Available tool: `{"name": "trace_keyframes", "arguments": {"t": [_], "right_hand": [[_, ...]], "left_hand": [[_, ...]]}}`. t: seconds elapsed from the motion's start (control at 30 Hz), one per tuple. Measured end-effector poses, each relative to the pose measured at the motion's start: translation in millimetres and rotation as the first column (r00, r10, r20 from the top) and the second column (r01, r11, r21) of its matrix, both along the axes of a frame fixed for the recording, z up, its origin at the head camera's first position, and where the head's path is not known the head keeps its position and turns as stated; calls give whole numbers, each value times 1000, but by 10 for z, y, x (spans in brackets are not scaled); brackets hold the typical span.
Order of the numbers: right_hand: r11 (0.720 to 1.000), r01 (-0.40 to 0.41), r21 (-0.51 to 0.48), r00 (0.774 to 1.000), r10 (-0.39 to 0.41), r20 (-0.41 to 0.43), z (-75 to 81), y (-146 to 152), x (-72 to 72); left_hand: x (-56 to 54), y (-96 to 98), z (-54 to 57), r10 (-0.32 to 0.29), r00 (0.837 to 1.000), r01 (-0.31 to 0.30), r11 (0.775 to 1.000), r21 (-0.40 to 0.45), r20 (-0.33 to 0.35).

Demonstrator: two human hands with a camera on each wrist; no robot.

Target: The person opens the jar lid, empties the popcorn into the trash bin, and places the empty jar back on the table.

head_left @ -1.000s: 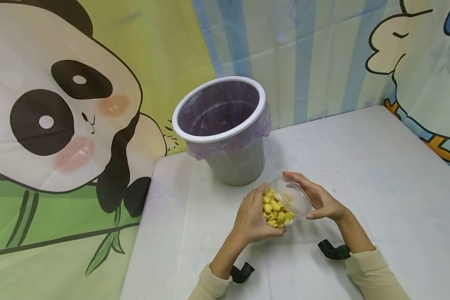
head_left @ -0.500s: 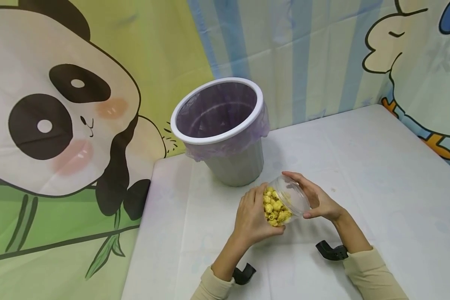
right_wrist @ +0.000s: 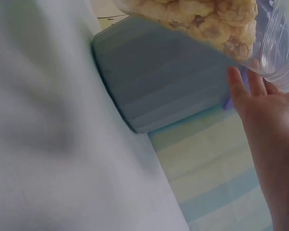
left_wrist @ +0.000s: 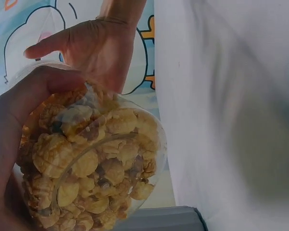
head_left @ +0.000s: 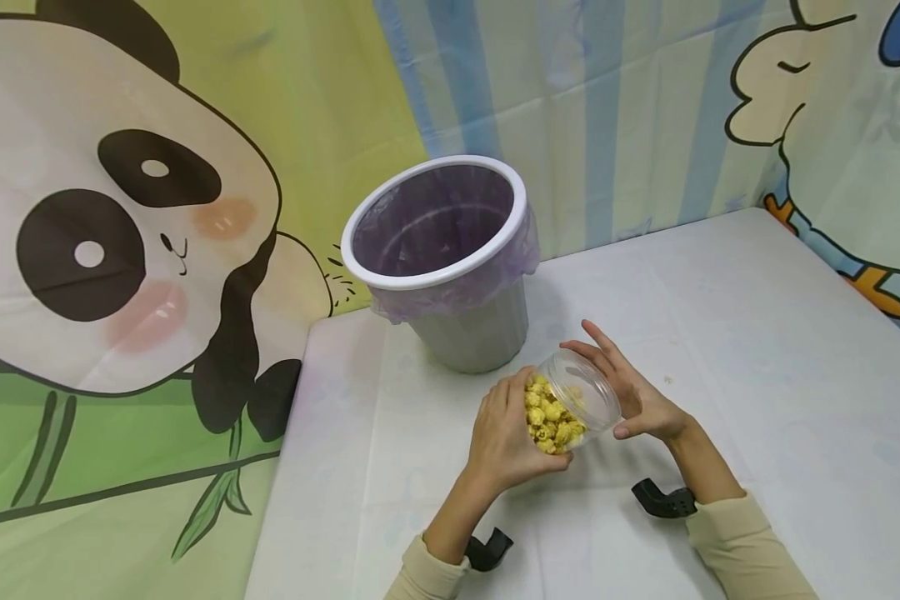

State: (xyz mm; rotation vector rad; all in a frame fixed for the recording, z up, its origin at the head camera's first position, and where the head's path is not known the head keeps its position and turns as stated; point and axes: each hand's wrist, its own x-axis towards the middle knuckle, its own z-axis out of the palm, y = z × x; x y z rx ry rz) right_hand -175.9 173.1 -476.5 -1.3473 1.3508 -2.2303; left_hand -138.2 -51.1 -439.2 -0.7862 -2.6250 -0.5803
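Clear plastic in the head view: a tilted jar point(head_left: 591, 388) of yellow popcorn point(head_left: 551, 417) is grasped by the left hand point(head_left: 504, 433), its clear end facing the right hand point(head_left: 643, 407), whose fingers are spread and grip nothing. Beyond the grip stands a bin point(head_left: 474, 329).

In the left wrist view, a digit wraps the jar; a firm but unsqueezed hold should steady it.

In the right wrist view, extended fingers lie by the rim, contact unclear; even pressure around it would likely avoid tipping.
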Motion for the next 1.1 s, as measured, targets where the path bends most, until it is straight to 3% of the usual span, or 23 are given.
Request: {"name": "trace_keyframes", "arguments": {"t": [0.1, 0.2, 0.33, 0.5, 0.63, 0.73, 0.9, 1.0, 1.1], "right_hand": [[995, 90, 46, 995, -92, 39, -13, 0, 35], [993, 104, 49, 994, -106, 34, -22, 0, 36], [997, 63, 39, 996, -60, -64, -26, 13, -7], [997, 35, 67, 982, -22, -186, -22, 31, -57], [995, 19, 95, 994, -8, -110, -28, 29, -43], [991, 58, 120, 997, -53, -47, -30, 25, -21], [979, 148, 139, 986, -136, -92, -16, 16, -25], [987, 122, 103, 982, -105, -154, -1, 16, -43], [997, 47, 62, 980, -34, -195, 2, 17, -66]], "left_hand": [[1, 2, 3, 19, 1000, -19, 1000, -8, -19], [6, 2, 9, 30, 999, -30, 999, -13, -20], [21, 0, 21, 15, 1000, -15, 1000, -14, 12], [32, -9, 22, -2, 998, 3, 1000, -30, 59], [27, -20, 21, 17, 999, -15, 999, -44, 45], [23, -30, 25, 25, 999, -24, 998, -52, 27], [19, -42, 15, 13, 1000, -12, 999, -52, 20], [24, -45, 13, 5, 999, -3, 999, -45, 41], [26, -49, 10, 2, 998, 0, 999, -37, 59]]}}
